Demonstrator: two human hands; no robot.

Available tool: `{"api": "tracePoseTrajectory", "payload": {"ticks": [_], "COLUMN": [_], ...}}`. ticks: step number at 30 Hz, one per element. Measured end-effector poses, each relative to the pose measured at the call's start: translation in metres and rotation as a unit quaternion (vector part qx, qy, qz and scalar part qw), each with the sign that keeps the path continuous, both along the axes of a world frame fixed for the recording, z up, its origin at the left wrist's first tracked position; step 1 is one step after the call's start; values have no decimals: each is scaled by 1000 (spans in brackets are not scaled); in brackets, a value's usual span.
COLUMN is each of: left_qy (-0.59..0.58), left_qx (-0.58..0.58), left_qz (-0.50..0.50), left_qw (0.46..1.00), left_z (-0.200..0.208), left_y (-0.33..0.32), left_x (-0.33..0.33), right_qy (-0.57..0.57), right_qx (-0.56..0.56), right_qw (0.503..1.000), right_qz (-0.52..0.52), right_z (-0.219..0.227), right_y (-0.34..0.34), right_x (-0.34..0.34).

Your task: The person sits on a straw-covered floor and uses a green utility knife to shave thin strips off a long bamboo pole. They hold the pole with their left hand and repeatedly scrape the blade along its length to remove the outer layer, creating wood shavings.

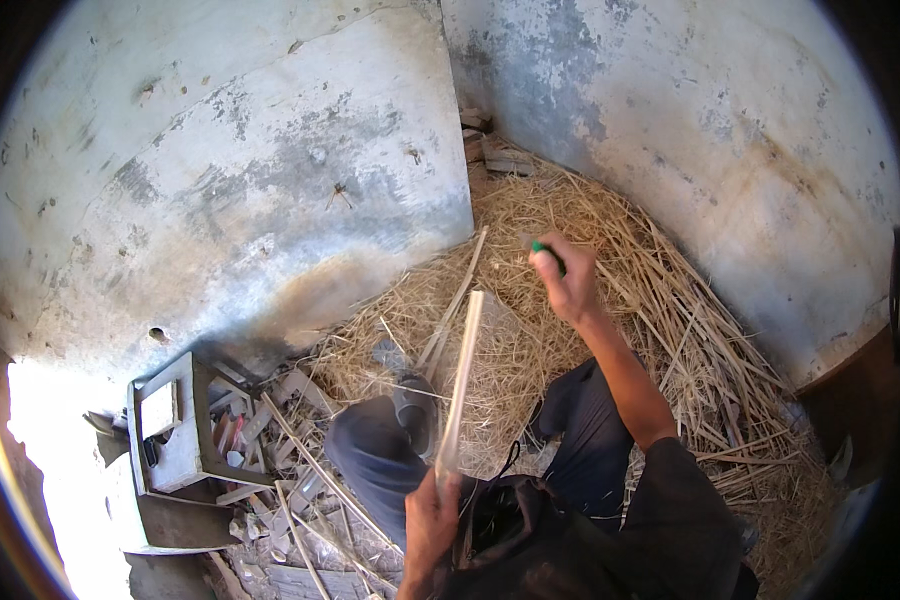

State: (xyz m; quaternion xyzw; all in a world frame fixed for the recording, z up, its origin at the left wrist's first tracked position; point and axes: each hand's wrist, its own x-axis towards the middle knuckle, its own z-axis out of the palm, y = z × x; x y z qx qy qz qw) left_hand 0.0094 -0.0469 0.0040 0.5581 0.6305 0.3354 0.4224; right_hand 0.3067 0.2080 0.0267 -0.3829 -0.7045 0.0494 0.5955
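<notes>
The thin pale stick (461, 375) runs upward and slightly right from the left hand (432, 520), its lower end enclosed in that hand and its upper end free above the straw (610, 300). The fingers of the left hand are curled tight around the lower end; individual fingertips cannot be made out. The stick crosses in front of a shoe (413, 410) and a dark trouser knee (370, 445), which sit just beyond the left fingers.

The right hand (568, 278) is raised well beyond the stick's upper end, to the right of it. Its fingers are pressed together around a small green object (541, 248), which shows only at the top of the fist; its kind cannot be determined. Stick and green object are apart, not touching.

Surface: a thick bed of dry straw covers the floor beneath and beyond the right fingers, filling the corner. Loose thin sticks (310, 470) and scraps of broken wood (270, 420) lie to the left of the left fingers. Further left stands a grey wooden frame (175, 425), tilted among the debris.

Room: two rough plastered walls meet at the corner beyond the right fingers. The left wall (230, 170) is stained and patchy grey-white; the right wall (730, 130) is likewise weathered. Strong daylight enters at the lower left edge.
</notes>
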Motion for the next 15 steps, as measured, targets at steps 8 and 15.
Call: {"api": "tracePoseTrajectory", "payload": {"ticks": [8,15], "left_qy": [37,36], "left_qx": [104,73], "left_qz": [26,22], "left_qw": [994,996], "left_z": [14,25], "left_y": [20,21], "left_x": [1,5], "right_qy": [-143,-140], "right_qx": [101,107], "right_qw": [979,978], "right_qz": [107,107], "right_z": [2,-1], "right_y": [-36,-34], "right_x": [-62,-64]}}
